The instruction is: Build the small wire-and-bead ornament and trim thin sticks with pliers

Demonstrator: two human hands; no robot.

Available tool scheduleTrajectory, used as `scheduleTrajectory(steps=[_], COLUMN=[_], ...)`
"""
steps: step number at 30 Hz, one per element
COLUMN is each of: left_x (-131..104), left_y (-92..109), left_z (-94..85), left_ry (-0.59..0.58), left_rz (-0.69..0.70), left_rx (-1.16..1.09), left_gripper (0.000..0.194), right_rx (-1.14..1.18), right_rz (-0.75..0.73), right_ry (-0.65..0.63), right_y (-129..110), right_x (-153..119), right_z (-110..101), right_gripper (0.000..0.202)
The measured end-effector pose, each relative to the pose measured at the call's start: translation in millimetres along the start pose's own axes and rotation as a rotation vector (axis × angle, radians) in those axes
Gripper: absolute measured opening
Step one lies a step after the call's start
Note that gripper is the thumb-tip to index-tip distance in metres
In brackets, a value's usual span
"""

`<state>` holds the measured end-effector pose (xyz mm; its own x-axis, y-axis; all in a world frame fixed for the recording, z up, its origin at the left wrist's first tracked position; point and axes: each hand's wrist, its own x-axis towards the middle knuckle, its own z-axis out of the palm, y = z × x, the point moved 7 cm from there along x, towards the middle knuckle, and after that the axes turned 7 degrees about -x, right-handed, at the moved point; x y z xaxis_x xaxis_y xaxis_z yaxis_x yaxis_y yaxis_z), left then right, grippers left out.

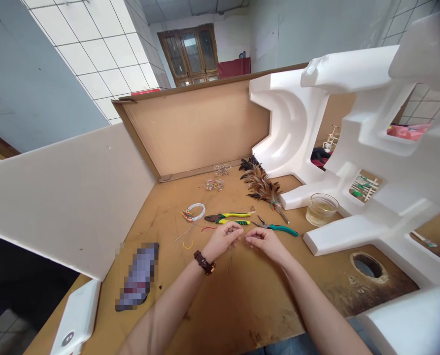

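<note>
Left hand: the bare left hand, above a wrist with a dark brown strap, has its fingers curled toward the thumb; whether the tips meet on a fine strand I cannot tell.
Right hand: the bare right hand faces it, just apart, fingers likewise bent to the thumb; any strand between them is too thin to make out.
Wires: a white ring-shaped coil of wire with coloured ends lies left of the yellow-and-green-handled pliers; a short curved yellow wire lies nearer the person.
Progress: two rounded, openwork wire clusters near the cardboard wall look already shaped, while the coil and loose piece seem unworked; the work appears partway along.
Teal-handled pliers: the slim-nosed pliers with teal grips rest on the tabletop, beyond the right hand.
Glass bowl: the round clear glass bowl holds something pale yellow, probably liquid, and stands between two arms of the white moulded foam block.
</note>
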<state>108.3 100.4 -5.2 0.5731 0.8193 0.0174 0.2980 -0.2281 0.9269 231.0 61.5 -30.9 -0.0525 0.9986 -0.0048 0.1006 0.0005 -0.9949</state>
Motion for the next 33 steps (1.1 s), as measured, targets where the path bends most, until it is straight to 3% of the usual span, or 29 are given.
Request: scheduleTrajectory(steps=[3,5,6,12,16,22,25,29,33], left_x=[4.9,10.0,12.7,26.6,34.1,39.8,35.9,23.7,10.5], left_y=[0.3,-8.0,-12.5,-31.3,-23.9,33.9,74.9,110.8,118.8], left_z=[-22.0,-25.6,-26.4,-7.9,-7.9,-57.7,-93.5,-136.2,-164.6], left_ry=[0.034,-0.084,-0.134,-0.295,-0.296,-0.126,0.092,0.357,0.561], left_rz=[0.106,0.121,0.123,0.155,0.179,0.212,0.296,0.413,0.502], left_rx=[0.614,0.986,1.059,1.107,1.097,1.056,0.909,0.556,0.079], left_gripper=[0.019,0.019,0.019,0.021,0.017,0.016,0.01,0.008,0.013], right_rx=[0.019,0.042,0.052,0.096,0.134,0.147,0.156,0.191,0.194], right_rz=[0.022,0.021,0.021,0.048,0.062,0.063,0.059,0.049,0.026], right_ry=[0.092,0.132,0.145,0.165,0.189,0.217,0.208,0.195,0.21], right_y=[3.2,5.5,6.9,13.6,12.6,10.9,11.3,12.5,13.7], right_x=[2.3,3.8,4.6,7.1,6.4,6.0,6.3,6.8,7.8], right_z=[-8.9,-13.4,-14.9,-17.6,-21.0,-25.1,-24.0,-22.3,-23.4], right_gripper=[0.028,0.029,0.029,0.029,0.029,0.032,0.033,0.032,0.031])
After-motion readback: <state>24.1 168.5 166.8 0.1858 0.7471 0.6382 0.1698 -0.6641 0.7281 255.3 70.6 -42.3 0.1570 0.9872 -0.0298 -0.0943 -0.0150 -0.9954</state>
